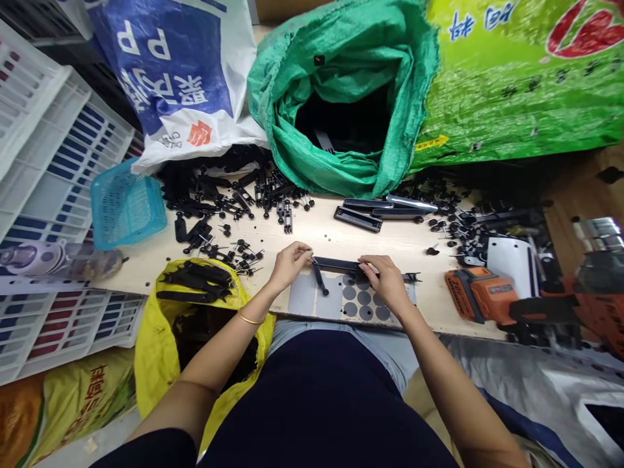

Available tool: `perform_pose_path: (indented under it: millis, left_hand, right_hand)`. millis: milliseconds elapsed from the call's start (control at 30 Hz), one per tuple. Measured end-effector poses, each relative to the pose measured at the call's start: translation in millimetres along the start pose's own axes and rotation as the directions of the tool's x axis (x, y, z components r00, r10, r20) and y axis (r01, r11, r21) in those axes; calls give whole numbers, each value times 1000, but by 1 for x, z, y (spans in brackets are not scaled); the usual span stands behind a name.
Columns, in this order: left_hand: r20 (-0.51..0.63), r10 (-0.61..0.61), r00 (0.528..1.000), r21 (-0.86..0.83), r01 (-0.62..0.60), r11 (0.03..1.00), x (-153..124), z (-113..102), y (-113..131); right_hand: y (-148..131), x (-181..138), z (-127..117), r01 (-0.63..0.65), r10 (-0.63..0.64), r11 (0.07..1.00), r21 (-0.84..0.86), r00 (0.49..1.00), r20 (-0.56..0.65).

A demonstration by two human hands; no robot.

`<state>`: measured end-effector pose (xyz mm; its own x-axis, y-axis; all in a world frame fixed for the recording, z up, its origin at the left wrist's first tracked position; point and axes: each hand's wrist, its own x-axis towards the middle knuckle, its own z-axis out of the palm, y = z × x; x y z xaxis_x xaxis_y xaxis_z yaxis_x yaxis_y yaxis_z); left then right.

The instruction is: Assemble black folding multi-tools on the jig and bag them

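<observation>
Between my two hands is a long black plastic bar [336, 263], held level above the bench's front edge. My left hand [291, 265] pinches its left end, where a short black arm [319, 278] hangs down at an angle. The fingers of my right hand [383, 276] are closed on the bar's right end. Under the bar lies a grey sheet with round dark discs [364, 298]. A black forked piece [411, 277] pokes out to the right of my right hand. Small details at the fingertips are hidden.
Black parts [238, 195] are heaped at the back left, more small parts [453, 221] at the right. Several finished-looking bars [363, 218] lie before an open green sack [263, 84]. A yellow bag [153, 338], blue basket [129, 208] and orange power-tool battery [480, 296] stand around.
</observation>
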<state>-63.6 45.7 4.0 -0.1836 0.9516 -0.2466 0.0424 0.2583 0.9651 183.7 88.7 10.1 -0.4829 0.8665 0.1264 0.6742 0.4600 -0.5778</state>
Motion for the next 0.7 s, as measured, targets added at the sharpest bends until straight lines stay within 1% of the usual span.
perform_pose_path:
  millis: [67, 167, 233, 333, 400, 533, 633, 700]
  left_hand:
    - [-30, 13, 999, 74, -11, 997, -3, 2, -2]
    - [-96, 110, 989, 286, -79, 955, -4, 2, 3]
    - [-102, 180, 978, 395, -126, 910, -5, 3, 7]
    - [-31, 265, 964, 491, -216, 844, -6, 5, 12]
    - [33, 295, 955, 546, -264, 795, -8, 6, 14]
    - [129, 300, 945, 625, -312, 715, -13, 7, 16]
    - [192, 326, 926, 674, -366, 642, -11, 5, 15]
    - [220, 327, 919, 674, -385, 631, -7, 3, 14]
  right_hand:
    - [4, -2, 3, 2, -2, 1000, -24, 1000, -7]
    - [8, -4, 7, 11, -11, 999, -32, 1000, -8]
    - [9, -6, 9, 17, -17, 1000, -23, 999, -30]
    - [10, -9, 13, 40, -45, 997, -67, 997, -70]
    - [11, -11, 15, 80, -88, 993, -90, 993, -84]
    - [11, -16, 16, 168, -177, 982, -87, 978, -111]
    - [12, -25, 16, 188, -202, 975, -119, 972, -123]
    - [15, -32, 16, 210, -228, 966, -153, 967, -112]
